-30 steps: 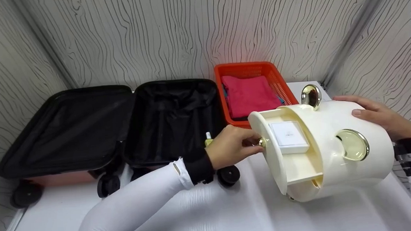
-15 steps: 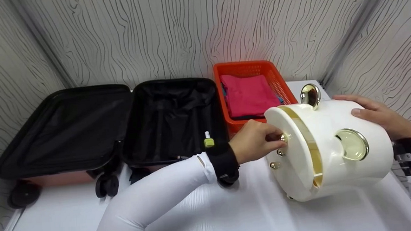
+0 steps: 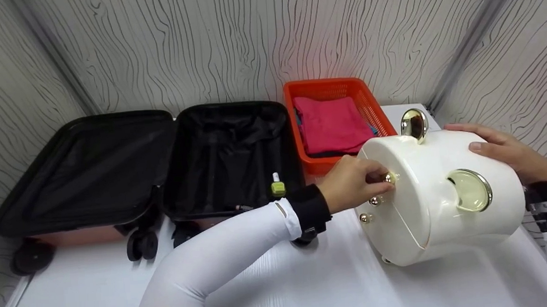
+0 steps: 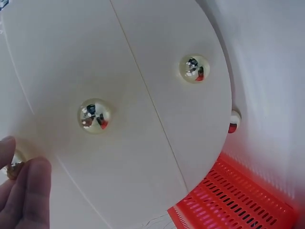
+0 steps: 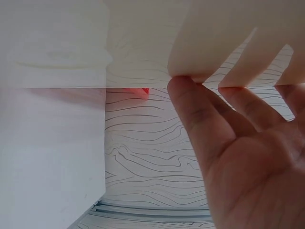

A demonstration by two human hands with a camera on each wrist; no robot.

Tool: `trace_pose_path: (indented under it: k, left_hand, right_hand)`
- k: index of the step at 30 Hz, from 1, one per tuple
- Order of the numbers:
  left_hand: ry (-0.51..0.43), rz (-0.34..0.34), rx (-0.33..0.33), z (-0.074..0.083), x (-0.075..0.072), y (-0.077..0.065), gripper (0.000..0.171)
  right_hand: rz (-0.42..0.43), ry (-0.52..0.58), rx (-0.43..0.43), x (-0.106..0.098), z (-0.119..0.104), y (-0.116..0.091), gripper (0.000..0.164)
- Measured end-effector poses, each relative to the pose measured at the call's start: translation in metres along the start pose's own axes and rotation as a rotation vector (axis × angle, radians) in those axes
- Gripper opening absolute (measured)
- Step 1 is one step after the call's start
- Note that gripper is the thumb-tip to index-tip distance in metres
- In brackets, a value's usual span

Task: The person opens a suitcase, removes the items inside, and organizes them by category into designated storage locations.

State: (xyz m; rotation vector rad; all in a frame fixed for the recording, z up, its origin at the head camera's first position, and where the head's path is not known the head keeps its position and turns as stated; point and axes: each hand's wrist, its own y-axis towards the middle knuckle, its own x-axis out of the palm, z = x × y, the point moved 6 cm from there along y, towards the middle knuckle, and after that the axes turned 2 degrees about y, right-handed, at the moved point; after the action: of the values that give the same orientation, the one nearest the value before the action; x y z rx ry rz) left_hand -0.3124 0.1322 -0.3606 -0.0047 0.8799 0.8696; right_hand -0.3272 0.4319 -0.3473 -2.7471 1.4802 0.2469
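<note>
A white rounded storage box (image 3: 456, 158) with drawers stands on the right of the table in the head view. Its round front faces left, with gold ball knobs, and all its drawers sit flush. My left hand (image 3: 352, 182) pinches the top drawer's knob (image 3: 389, 178) between thumb and fingers. In the left wrist view, the fingertips (image 4: 38, 171) close around that knob, and a middle knob (image 4: 94, 116) and a lower knob (image 4: 194, 68) show beside it. My right hand (image 3: 507, 153) rests on the box's far end; the right wrist view shows its fingertips (image 5: 183, 83) against the glossy white surface.
Left of the box lies an open suitcase (image 3: 227, 160) with black lining and its lid (image 3: 87, 172) spread left. A yellow-green bottle (image 3: 278, 186) with a white cap is inside. Behind stands an orange basket (image 3: 311, 162) with folded pink cloth (image 3: 332, 122). Patterned walls enclose the table.
The top drawer, pulled out with a small white box inside, has slid into the storage box and is closed. My left hand moved right with its knob. The right hand stayed put.
</note>
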Motion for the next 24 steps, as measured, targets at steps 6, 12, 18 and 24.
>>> trace_pose_path:
  k: [6,12,18,24]
  left_hand:
    - [0.088,-0.053,-0.053,-0.017,0.010,-0.004,0.027]
    - [0.189,-0.109,-0.155,-0.035,0.033,-0.012,0.016]
    - [0.111,-0.023,-0.176,-0.036,0.040,-0.017,0.012]
    - [0.085,-0.016,-0.153,-0.035,0.037,-0.021,0.011]
  right_hand:
    - [0.003,-0.026,0.016,-0.002,-0.001,-0.001,0.060]
    - [0.015,-0.045,0.028,-0.002,0.001,-0.001,0.060]
    - [-0.005,-0.032,0.030,-0.001,0.001,0.000,0.060]
    - [0.004,-0.016,0.029,-0.001,0.000,-0.002,0.061]
